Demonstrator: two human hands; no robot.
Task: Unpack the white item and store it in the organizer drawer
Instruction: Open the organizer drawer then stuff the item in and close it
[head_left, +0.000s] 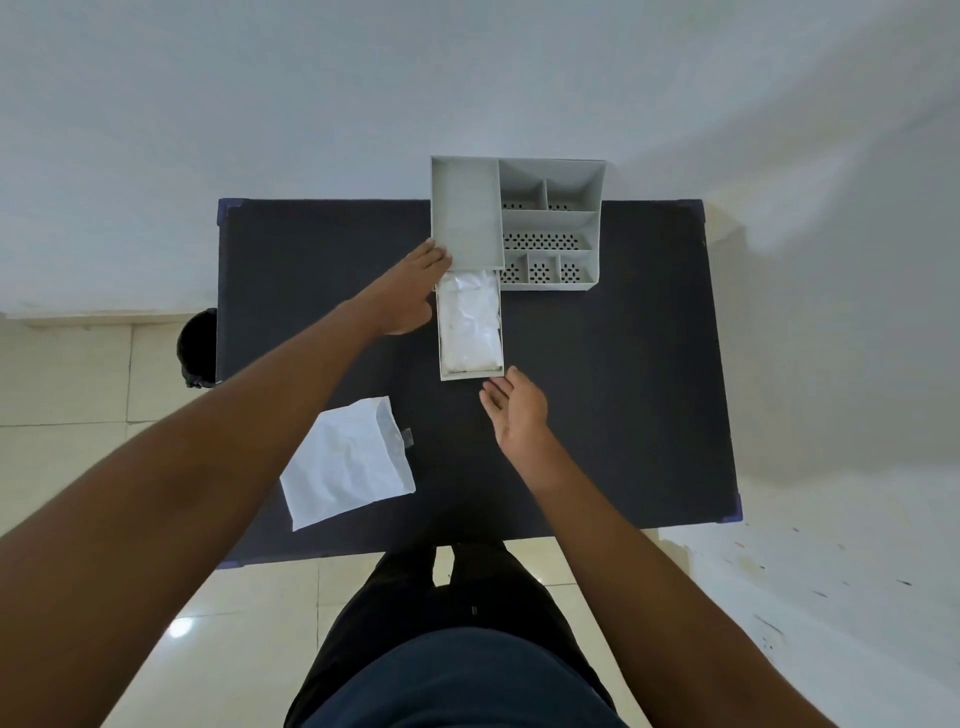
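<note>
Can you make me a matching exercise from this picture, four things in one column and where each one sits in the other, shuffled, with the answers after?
Things:
1. white item
2. empty white bag
3. left hand
4. right hand

Places:
A. open, just in front of the drawer's near end
B. lying in the pulled-out drawer
C. flat on the dark table, near its front left
D. against the organizer's left front corner

Pairs: 1-B, 2-C, 3-D, 4-A

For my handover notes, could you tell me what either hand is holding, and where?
Nothing is gripped. The left hand rests open against the organizer; the right hand hovers open near the drawer.
</note>
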